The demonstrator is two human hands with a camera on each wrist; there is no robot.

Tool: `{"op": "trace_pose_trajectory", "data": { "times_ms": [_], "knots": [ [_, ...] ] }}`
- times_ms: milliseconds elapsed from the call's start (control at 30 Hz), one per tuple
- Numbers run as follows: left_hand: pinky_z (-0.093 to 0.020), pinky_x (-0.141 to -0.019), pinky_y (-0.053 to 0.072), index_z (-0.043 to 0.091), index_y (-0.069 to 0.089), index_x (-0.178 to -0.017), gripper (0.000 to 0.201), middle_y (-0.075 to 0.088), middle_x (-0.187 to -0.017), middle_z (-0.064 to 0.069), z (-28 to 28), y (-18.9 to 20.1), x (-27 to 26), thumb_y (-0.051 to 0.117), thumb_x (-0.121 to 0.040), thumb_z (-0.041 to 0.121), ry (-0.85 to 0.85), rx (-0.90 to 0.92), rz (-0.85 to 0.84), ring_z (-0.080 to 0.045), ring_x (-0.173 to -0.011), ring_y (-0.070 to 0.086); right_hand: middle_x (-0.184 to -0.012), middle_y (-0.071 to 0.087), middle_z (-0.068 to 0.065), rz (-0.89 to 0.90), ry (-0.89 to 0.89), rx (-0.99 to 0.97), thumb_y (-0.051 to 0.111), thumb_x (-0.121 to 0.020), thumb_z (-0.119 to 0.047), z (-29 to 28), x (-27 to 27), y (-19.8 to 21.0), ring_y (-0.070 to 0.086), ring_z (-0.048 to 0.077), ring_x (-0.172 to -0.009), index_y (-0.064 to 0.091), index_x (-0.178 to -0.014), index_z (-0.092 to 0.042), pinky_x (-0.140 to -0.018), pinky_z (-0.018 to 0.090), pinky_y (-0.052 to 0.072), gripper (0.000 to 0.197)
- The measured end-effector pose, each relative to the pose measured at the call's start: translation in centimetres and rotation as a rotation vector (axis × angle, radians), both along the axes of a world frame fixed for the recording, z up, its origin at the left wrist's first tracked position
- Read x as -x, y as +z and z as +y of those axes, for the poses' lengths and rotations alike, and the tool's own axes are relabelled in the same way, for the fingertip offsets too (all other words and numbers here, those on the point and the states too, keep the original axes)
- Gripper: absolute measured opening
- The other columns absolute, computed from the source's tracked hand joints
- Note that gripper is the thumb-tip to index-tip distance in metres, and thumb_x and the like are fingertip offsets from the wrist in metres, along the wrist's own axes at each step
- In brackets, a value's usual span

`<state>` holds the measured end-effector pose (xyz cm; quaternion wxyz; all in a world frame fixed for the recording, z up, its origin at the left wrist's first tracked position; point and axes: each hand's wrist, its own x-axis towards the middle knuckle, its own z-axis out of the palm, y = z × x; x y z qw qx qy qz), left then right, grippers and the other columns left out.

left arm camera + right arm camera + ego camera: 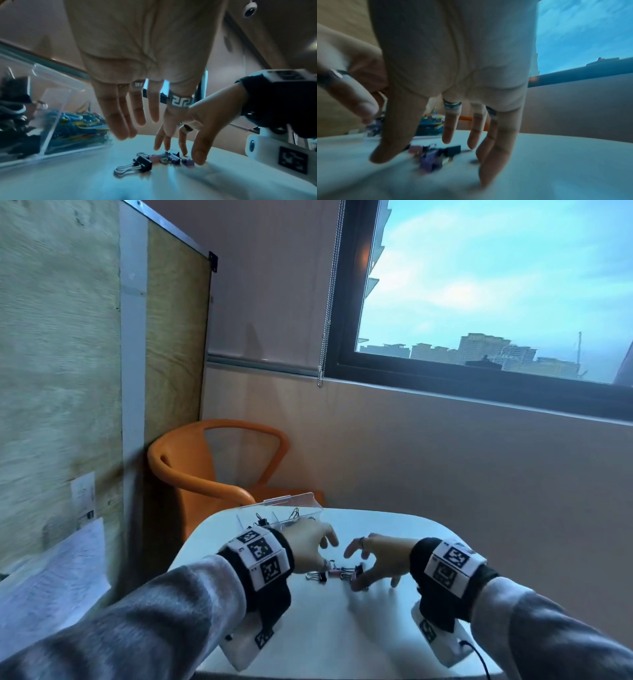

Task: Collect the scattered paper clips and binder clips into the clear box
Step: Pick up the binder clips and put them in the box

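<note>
A small heap of binder clips (337, 572) in black, pink and purple lies on the white table (325, 631) between my hands. A black binder clip (141, 164) lies at the heap's left end. My left hand (313, 542) hovers over the left side, fingers spread and straight, holding nothing. My right hand (373, 559) stands over the right side with fingers spread, thumb tip (199, 157) touching the table beside the purple clips (429, 159). The clear box (286, 513) sits behind my left hand; it holds coloured paper clips (80, 128) and dark binder clips.
An orange chair (212, 467) stands beyond the table's far left edge. A wooden panel (58, 371) rises on the left, and a wall with a window (496, 285) runs behind. Papers (51, 577) lie at the lower left.
</note>
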<state>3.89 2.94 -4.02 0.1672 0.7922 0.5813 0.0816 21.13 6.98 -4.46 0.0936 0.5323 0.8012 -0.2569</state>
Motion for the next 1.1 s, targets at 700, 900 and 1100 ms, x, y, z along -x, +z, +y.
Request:
{"op": "trace_pose_trajectory", "data": {
  "times_ms": [700, 900, 1100],
  "knots": [
    [-0.027, -0.086, 0.047, 0.010, 0.069, -0.103, 0.025, 0.063, -0.119, -0.006, 1.1, -2.2, -1.5, 0.072, -0.079, 0.017, 0.013, 0.133, 0.106, -0.022, -0.109, 0.059, -0.106, 0.072, 0.009, 0.098, 0.019, -0.099, 0.065, -0.084, -0.014, -0.3, -0.8, -0.9, 0.061, 0.004, -0.054, 0.057, -0.075, -0.021, -0.061, 0.014, 0.052, 0.014],
    [-0.026, -0.074, 0.049, 0.010, 0.068, -0.103, 0.023, 0.066, -0.113, -0.006, 1.2, -1.9, -0.3, 0.070, -0.080, 0.009, 0.060, 0.176, -0.032, -0.014, -0.086, 0.056, -0.081, 0.065, 0.009, 0.598, -0.324, 0.216, 0.054, -0.091, -0.006, -0.4, -2.2, -0.8, 0.063, 0.020, -0.068, 0.058, -0.081, -0.010, -0.077, 0.033, 0.058, 0.012],
    [-0.027, -0.070, 0.058, 0.010, 0.059, -0.084, 0.014, 0.063, -0.082, -0.007, 0.7, -1.0, 2.1, 0.063, -0.083, -0.004, 0.206, 0.471, -0.636, -0.016, -0.070, 0.064, -0.076, 0.055, 0.008, 1.301, -0.673, 0.623, 0.035, -0.096, -0.003, -1.1, -2.6, -1.5, 0.042, 0.013, -0.056, 0.044, -0.076, -0.011, -0.046, 0.019, 0.042, 0.023]
  ]
}}
